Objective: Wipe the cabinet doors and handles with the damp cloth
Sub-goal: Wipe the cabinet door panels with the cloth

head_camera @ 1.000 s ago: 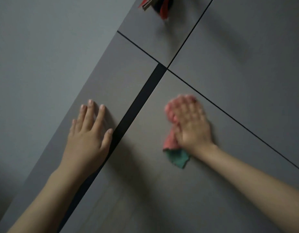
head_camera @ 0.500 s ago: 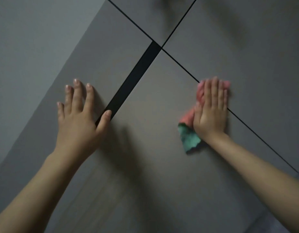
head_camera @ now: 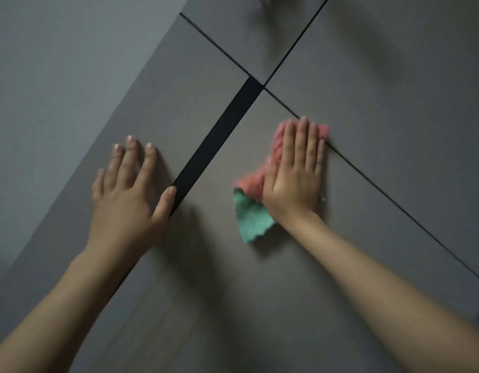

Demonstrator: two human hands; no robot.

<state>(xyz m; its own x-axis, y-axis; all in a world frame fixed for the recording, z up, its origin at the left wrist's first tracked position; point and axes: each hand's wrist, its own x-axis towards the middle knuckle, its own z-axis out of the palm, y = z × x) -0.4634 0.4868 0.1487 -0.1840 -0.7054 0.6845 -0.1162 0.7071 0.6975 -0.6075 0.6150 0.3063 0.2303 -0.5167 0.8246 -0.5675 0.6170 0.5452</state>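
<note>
Two hands lie flat on the grey cabinet doors (head_camera: 259, 265). Left hand (head_camera: 125, 195), fingers straight and spread, holding nothing, braces the left door beside the black handle strip (head_camera: 219, 135). Right hand (head_camera: 294, 170), fingers straight and together, presses the pink-and-green cloth (head_camera: 251, 211) against the middle door's right edge seam. Wiping appears underway; next, probably, a sweep toward the strip.

The cabinet doors (head_camera: 367, 76) look like smooth matt grey laminate, hardly any shine. The cloth (head_camera: 250, 211) is fuzzy microfibre, pink on one part and teal on the other, nubbly with a ragged edge. The black strip (head_camera: 219, 135) between doors looks flat and matt too.
</note>
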